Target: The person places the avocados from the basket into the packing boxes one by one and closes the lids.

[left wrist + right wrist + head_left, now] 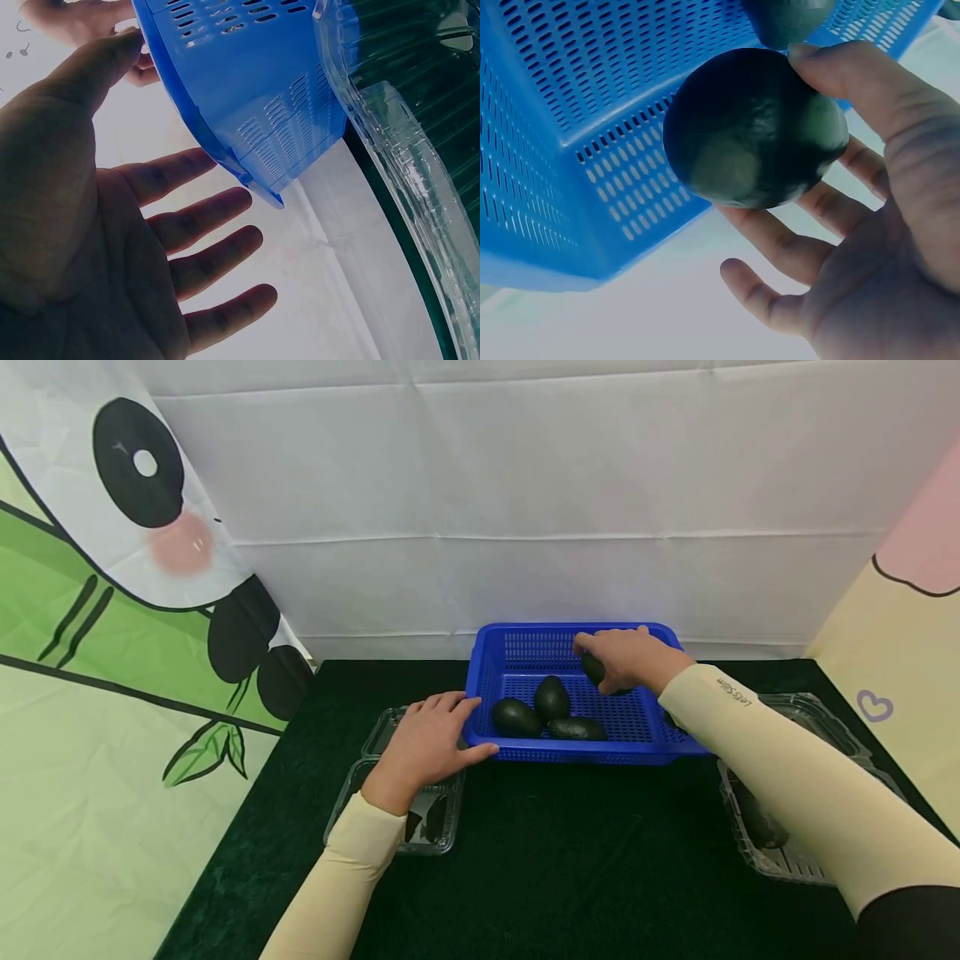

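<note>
A dark green avocado (754, 131) is gripped in my right hand (628, 658) above the right half of a blue perforated basket (585, 753). The right wrist view has the thumb on one side of it and fingers on the other. Inside the basket lie an upright avocado (552, 698) and, close by, a left avocado (516, 717) and a front avocado (577, 728). My left hand (431, 739) is at the basket's left rim with its fingers spread and fairly straight, gripping nothing. In the left wrist view its thumb reaches along the rim.
Beneath my left forearm and hand is a clear plastic clamshell (444, 843) with dark contents. Another clamshell (795, 868), at the right, holds an avocado (759, 820) and is partly hidden by my right sleeve. White cloth (450, 485) hangs behind the dark green tabletop (555, 860).
</note>
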### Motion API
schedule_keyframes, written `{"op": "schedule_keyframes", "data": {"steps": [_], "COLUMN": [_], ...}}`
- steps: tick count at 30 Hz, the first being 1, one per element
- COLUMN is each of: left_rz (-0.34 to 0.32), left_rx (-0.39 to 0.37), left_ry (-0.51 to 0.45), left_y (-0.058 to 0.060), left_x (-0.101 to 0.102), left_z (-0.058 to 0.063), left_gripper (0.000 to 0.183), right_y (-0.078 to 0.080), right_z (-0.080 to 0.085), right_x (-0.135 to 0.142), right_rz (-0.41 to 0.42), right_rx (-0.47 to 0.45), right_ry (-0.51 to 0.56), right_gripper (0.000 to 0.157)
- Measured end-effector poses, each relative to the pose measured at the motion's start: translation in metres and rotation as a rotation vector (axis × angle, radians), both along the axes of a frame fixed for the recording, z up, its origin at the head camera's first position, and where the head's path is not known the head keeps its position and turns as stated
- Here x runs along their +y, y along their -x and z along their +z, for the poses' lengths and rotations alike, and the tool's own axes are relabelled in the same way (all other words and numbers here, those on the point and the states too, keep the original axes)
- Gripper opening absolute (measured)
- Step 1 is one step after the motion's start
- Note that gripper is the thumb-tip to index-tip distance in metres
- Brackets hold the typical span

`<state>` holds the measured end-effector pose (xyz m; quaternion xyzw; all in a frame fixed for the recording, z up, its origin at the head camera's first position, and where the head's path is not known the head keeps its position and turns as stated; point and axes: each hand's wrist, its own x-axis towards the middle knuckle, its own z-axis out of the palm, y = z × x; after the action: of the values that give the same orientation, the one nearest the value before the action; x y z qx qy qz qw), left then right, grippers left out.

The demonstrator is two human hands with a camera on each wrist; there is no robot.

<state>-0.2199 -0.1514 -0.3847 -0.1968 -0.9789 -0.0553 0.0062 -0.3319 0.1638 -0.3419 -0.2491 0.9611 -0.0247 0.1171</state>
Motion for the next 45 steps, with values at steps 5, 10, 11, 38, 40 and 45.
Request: {"op": "schedule_keyframes", "data": {"steps": [5, 10, 11, 38, 40, 45], "left_rz": [0.001, 0.001, 0.001, -0.003, -0.006, -0.004], "left_rx": [-0.004, -0.005, -0.004, 0.005, 0.009, 0.013], "left_ry": [-0.002, -0.005, -0.005, -0.009, -0.010, -0.012], "left_y": [0.000, -0.001, -0.001, -0.003, -0.003, -0.005], "left_x": [0.000, -0.001, -0.001, -0.005, -0.005, -0.005], "left_z": [0.000, 0.000, 0.000, 0.000, 0.000, 0.001], "left_gripper": [0.082, 0.081, 0.081, 0.083, 0.083, 0.083], "right_y": [-0.012, -0.024, -0.027, -0.082, -0.085, -0.093], "right_z": [0.008, 0.014, 0.016, 0.026, 0.026, 0.024], "right_x": [0.005, 0.013, 0.015, 0.089, 0.094, 0.110], "right_rz": [0.008, 0.018, 0.019, -0.003, -0.012, -0.035], "right_rx": [0.018, 0.059, 0.065, 0.172, 0.181, 0.198], "right_ry": [0.012, 0.029, 0.035, 0.094, 0.095, 0.114], "right_gripper": [0.074, 0.074, 0.074, 0.076, 0.076, 0.077]}}
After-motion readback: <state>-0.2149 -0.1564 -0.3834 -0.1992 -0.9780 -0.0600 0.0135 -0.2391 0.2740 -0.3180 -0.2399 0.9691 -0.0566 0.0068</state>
